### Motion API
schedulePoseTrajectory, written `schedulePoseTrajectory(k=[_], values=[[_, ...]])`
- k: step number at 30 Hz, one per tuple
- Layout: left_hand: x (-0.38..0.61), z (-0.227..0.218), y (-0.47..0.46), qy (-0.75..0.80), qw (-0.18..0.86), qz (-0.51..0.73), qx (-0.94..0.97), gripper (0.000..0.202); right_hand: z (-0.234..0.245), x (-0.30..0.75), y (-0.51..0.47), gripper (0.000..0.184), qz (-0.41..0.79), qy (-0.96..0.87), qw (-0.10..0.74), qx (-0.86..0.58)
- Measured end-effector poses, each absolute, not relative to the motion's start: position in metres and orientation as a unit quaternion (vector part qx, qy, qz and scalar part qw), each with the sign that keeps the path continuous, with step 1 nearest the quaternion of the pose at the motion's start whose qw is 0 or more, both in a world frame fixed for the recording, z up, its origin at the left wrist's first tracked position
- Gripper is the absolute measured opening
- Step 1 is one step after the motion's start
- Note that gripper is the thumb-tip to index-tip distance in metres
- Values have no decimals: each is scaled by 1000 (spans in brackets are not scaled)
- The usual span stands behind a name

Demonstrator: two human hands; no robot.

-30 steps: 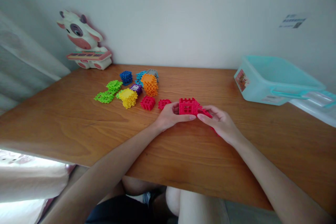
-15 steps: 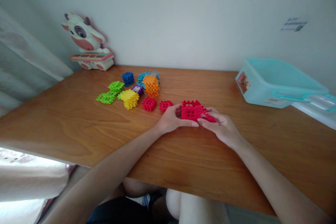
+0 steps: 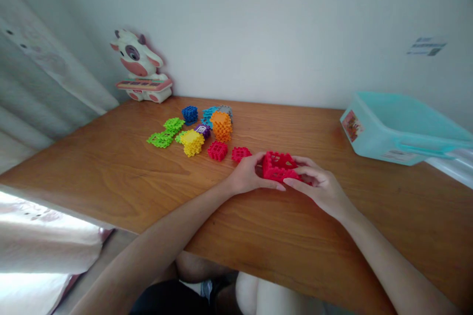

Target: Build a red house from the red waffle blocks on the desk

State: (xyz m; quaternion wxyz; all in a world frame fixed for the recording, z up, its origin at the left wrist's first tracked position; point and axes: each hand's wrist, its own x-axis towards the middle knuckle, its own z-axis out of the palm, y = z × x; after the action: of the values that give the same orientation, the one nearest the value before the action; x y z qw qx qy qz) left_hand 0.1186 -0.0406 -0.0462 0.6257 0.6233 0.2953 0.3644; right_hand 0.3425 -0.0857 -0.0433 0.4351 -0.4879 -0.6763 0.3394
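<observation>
Both my hands hold a red box of interlocking waffle blocks (image 3: 279,166) just above the wooden tabletop (image 3: 111,170). My left hand (image 3: 247,175) grips its left side, and my right hand (image 3: 318,186) wraps its right side and near edge. Its open lattice top faces up, and my fingers hide part of the lower walls. Nearest my left hand lie a small red block (image 3: 241,154) and a red cube (image 3: 217,150). Farther left are a yellow stack (image 3: 192,142) and an orange stack (image 3: 221,126).
Blue (image 3: 189,114), green (image 3: 160,139) and purple (image 3: 203,131) blocks lie at the table's back left. A cow-shaped toy (image 3: 138,66) stands against the wall. A pale teal plastic bin (image 3: 397,128) sits at the back right corner.
The red box has turned from showing an upright crenellated wall to showing its open top. Everything in view has shifted slightly lower and to the right.
</observation>
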Motion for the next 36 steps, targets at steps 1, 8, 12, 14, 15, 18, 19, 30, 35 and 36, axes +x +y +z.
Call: schedulePoseTrajectory(k=[1,8,12,14,15,18,19,30,35,36], values=[[119,-48,-41,299,620,361,629,75,-43,343,-86,26,331,-682,428,-493],[117,-53,-38,349,551,350,672,74,-42,344,-85,27,291,-722,392,-490],[118,-57,-37,346,539,353,682,72,-42,344,-86,26,281,-729,391,-486],[119,-59,-38,344,542,363,675,77,-43,344,-85,26,275,-725,399,-490],[119,-59,-38,340,542,368,675,81,-44,344,-84,27,273,-721,404,-492],[115,-54,-38,334,468,385,722,90,-46,345,-81,29,259,-706,424,-505],[112,-50,-36,335,413,389,753,90,-47,346,-80,30,251,-699,431,-513],[54,-19,0,336,74,266,900,64,-54,353,-74,37,117,-717,411,-550],[44,-14,0,366,-15,161,917,71,-58,355,-71,40,87,-757,360,-538],[44,-14,-1,372,-23,153,915,72,-58,356,-70,39,87,-760,354,-538]])
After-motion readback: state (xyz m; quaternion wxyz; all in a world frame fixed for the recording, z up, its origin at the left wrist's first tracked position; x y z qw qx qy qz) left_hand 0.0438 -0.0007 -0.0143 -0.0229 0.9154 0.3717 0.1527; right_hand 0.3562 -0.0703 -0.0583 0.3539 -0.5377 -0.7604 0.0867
